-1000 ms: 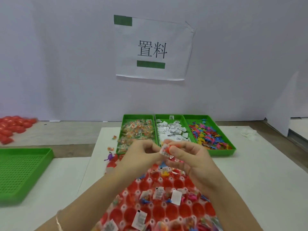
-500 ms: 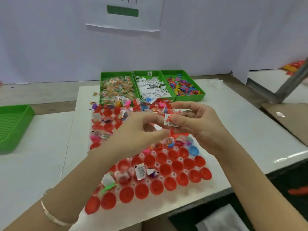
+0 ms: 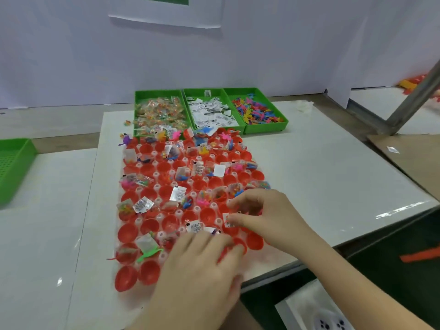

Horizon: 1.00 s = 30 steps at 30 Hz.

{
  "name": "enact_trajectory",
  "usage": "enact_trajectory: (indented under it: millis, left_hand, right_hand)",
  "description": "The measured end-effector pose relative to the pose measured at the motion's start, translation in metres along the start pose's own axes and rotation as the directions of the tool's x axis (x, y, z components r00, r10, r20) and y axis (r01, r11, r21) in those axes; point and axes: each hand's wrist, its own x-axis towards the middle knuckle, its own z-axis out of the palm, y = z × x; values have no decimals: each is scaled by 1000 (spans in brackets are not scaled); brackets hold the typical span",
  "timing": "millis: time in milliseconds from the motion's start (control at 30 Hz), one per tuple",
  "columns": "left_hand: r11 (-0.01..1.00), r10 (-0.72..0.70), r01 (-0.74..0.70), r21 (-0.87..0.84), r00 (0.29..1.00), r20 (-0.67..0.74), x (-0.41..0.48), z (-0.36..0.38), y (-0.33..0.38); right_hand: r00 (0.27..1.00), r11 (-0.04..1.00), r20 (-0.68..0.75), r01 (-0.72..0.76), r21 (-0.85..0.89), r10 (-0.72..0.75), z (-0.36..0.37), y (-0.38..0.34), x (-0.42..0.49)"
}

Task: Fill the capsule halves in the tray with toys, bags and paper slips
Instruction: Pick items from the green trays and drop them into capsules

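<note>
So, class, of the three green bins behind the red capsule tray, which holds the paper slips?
The middle bin, filled with white printed slips; the left bin holds clear bags, the right bin coloured toys.

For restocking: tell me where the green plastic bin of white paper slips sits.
Head view, far centre: the green paper-slip bin is the middle of three, clear-bag bin on its left, coloured-toy bin on its right.

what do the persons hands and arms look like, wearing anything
Both are bare: no gloves on the left hand or the right hand, and no sleeves cover the forearms in view. No ring or watch shows. The left hand is motion-blurred, so small details there cannot be told.
</note>
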Motion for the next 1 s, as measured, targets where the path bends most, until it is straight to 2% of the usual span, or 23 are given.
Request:
enact_trajectory:
  millis: [100,300,533,733,867,1000]
  left_hand:
    - [996,35,-30,79,998,-58,-16,22,14]
    - [988,-51,73,136,986,-161,-20,33,22]
    - [973,-74,114,200,977,-198,-16,34,23]
    - [968,-67,113,225,977,-200,-15,34,22]
    - [969,-74,119,218,976,-204,-16,33,19]
    - [977,-108,133,168,983,-152,-17,33,18]
  right_hand:
    - [999,992,49,12,-129,-5,3,0,0]
    - [986,949,161,96,-299,-49,-3,-7,4]
    - [936,925,351,154,-347,-24,-5,-18,17]
    - [909,928,416,147,-341,9,-12,-21,27]
    - [916,942,402,138,-306,-3,-19,-19,26]
    - [932,944,361,136,-301,-19,-19,-18,25]
